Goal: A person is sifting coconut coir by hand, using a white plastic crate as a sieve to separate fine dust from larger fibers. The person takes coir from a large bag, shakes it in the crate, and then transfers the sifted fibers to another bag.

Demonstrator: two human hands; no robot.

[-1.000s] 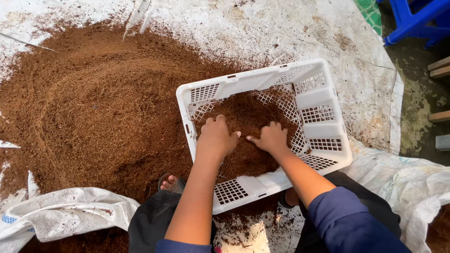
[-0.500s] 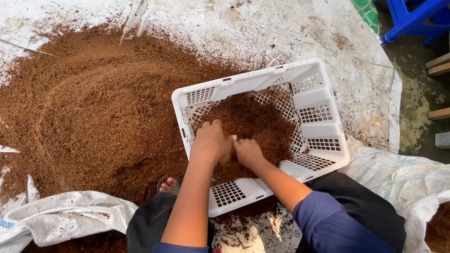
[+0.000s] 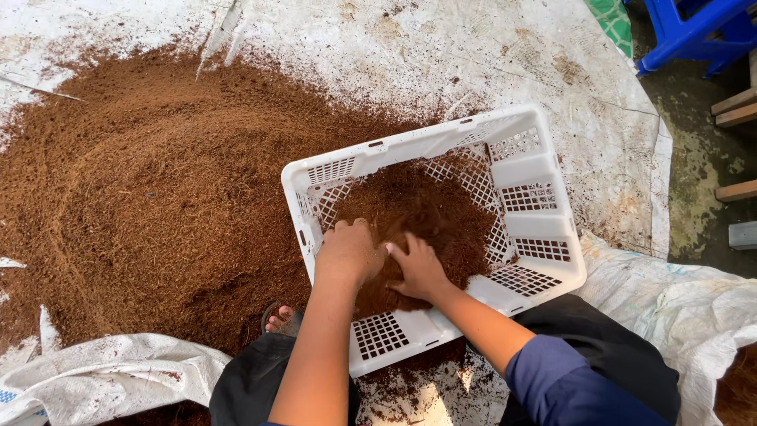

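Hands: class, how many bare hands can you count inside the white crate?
2. The left hand presses on the brown fibre by the white crate's left wall; the right hand lies beside it, nearer the middle. None seems hidden.

1. White woven sack (image 3: 110, 375), bottom left corner: crumpled and lying flat beside the brown heap, with a small patch of blue print at its lower left edge.
2. White woven sack (image 3: 678, 300), right side, just beside the person's knee: rumpled, with faint blue-green print along its upper fold.
3. No labels, signs or screens show.
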